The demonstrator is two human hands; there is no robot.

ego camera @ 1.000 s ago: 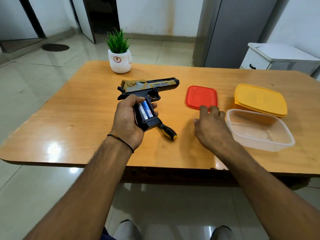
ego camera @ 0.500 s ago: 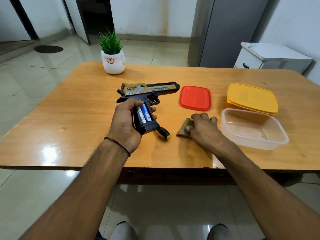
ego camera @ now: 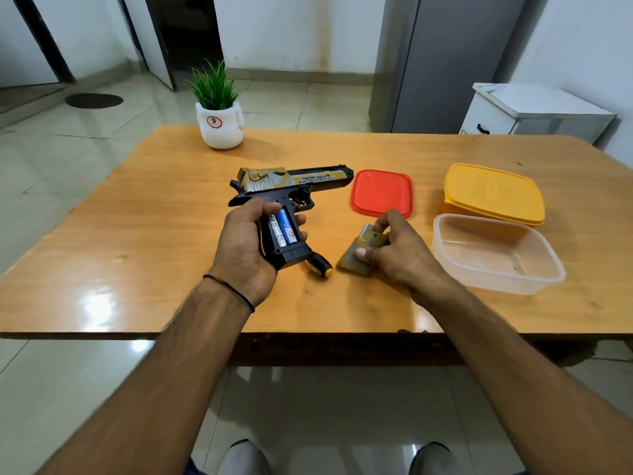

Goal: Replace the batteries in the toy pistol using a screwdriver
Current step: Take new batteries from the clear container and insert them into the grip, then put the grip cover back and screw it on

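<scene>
Two batteries (ego camera: 282,231) fill the pistol (ego camera: 294,180); right hand (ego camera: 400,255) pinches, seemingly, its cover (ego camera: 367,237).

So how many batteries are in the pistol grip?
2 in the open grip of the toy pistol: white battery left, blue battery right; more may be hidden.

Both bare forearms reach forward, well apart. The left hand (ego camera: 245,248) curls round the toy pistol (ego camera: 294,181) at its grip, fingertips showing past it. The right hand (ego camera: 400,252), knuckles up, pinches the battery cover (ego camera: 356,267) between thumb and bent fingers.
</scene>
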